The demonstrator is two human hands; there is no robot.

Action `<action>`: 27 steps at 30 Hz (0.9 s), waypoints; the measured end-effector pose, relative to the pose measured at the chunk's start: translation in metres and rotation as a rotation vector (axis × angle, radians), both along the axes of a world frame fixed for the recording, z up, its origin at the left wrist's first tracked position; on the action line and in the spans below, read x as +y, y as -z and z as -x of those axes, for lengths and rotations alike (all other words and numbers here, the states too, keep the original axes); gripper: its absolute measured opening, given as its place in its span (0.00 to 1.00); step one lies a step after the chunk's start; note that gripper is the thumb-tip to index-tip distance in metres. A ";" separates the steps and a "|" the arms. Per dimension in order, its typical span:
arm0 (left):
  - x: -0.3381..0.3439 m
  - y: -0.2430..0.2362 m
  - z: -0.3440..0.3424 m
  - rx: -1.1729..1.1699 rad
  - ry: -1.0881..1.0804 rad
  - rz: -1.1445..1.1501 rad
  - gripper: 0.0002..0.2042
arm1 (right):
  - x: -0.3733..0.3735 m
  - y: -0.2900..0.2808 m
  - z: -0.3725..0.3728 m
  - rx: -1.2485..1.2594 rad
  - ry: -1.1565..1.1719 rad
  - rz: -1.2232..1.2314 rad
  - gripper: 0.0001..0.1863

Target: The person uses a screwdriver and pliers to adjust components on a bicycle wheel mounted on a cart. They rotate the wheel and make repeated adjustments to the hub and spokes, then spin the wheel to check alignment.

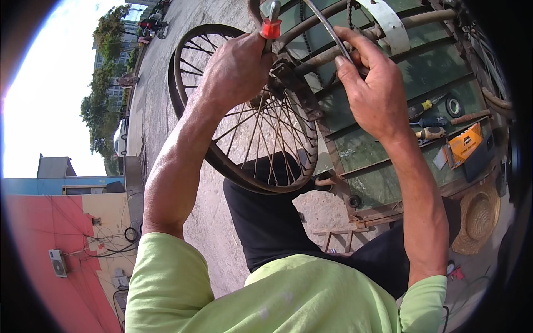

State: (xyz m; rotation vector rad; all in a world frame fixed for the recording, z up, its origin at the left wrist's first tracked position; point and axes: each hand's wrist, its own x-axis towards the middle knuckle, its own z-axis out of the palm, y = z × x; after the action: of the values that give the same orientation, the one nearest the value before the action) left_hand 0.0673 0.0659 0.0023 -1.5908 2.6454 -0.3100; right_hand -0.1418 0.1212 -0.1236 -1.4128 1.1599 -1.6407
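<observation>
At the top centre my left hand (236, 72) is closed round a screwdriver (271, 28), whose red and clear handle sticks up past the fingers. That hand is over the hub side of a spoked wheel (244, 183) with a dark tyre, close to a rusty metal bracket (294, 83). To its right, my right hand (375, 89) pinches a slim shiny metal rod (327, 25) between thumb and fingers. The rod slants up to the left and leaves the picture at the top. Rusty frame tubes (322, 58) and a chain (304, 28) lie behind the hands.
On the green slatted cart bed (383, 150) at the right lie a screwdriver with a yellow handle (426, 105), a roll of black tape (454, 105) and an orange package (465, 144). A straw hat (477, 219) is at the lower right. My knees are under the wheel.
</observation>
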 end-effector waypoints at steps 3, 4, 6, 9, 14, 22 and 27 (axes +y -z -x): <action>0.032 0.010 0.010 0.133 0.117 0.001 0.08 | -0.001 0.001 0.002 0.029 0.046 0.037 0.23; 0.036 0.012 0.009 0.168 0.166 0.028 0.08 | 0.000 0.000 0.002 0.040 0.047 0.035 0.22; 0.041 0.000 0.008 0.139 0.075 -0.032 0.07 | 0.001 0.001 0.003 0.051 0.042 0.024 0.23; 0.034 -0.025 0.017 0.054 0.012 -0.006 0.08 | -0.002 0.004 0.004 0.047 0.049 0.030 0.23; 0.018 -0.045 0.014 -0.038 -0.073 -0.058 0.10 | 0.002 0.000 0.003 0.071 0.019 0.012 0.23; -0.004 -0.080 -0.019 0.346 -0.168 -0.137 0.13 | -0.001 0.004 -0.001 0.033 0.011 0.027 0.23; -0.005 -0.081 -0.027 0.315 -0.157 0.081 0.16 | 0.000 -0.001 0.000 0.011 0.005 -0.005 0.23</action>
State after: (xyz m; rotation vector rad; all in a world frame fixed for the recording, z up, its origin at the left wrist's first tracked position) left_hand 0.0948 0.0608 0.0834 -2.0107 2.7321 -0.1744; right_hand -0.1421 0.1210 -0.1226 -1.4183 1.1738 -1.6348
